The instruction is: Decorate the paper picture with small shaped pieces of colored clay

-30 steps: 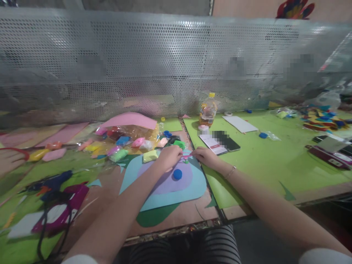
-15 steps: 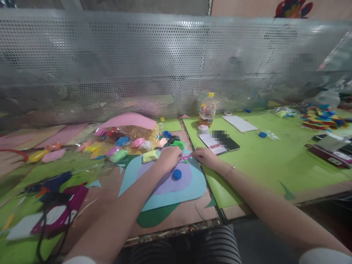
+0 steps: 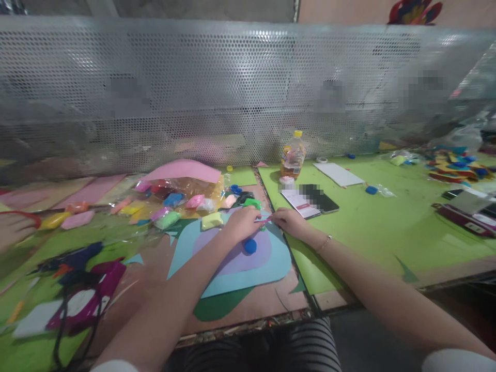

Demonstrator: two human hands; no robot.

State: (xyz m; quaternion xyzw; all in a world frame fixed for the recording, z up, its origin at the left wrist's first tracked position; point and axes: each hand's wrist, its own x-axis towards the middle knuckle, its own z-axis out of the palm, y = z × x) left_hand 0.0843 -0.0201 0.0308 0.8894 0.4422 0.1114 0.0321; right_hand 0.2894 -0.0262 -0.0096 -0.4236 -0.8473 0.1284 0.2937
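Observation:
My left hand (image 3: pixel 245 222) is closed, its fingertips pinching one end of a thin pink strip (image 3: pixel 264 219). The strip's other end is between the closed fingers of my right hand (image 3: pixel 289 220); its material is too small to make out. Both hands are low over a light blue paper shape (image 3: pixel 281 261) with a purple paper shape (image 3: pixel 232 264) on top. A round blue piece that looks like clay (image 3: pixel 250 246) lies on the purple, just below my left hand. A pale yellow packet (image 3: pixel 211 221) and a bright green lump (image 3: pixel 252 203) are by my left hand.
Several coloured clay packets (image 3: pixel 167 220) lie at the left, near a pink sheet (image 3: pixel 182 169). A glue gun (image 3: pixel 79 257) and a magenta case (image 3: pixel 106 281) are front left. Beyond my right hand are a phone (image 3: pixel 300 202) and a bottle (image 3: pixel 293 157); a perforated metal panel (image 3: pixel 194 88) stands behind.
My left hand has turned slightly and its fingers sit a little differently on the pink strip. The strip looks straighter between the hands. My right hand has barely moved.

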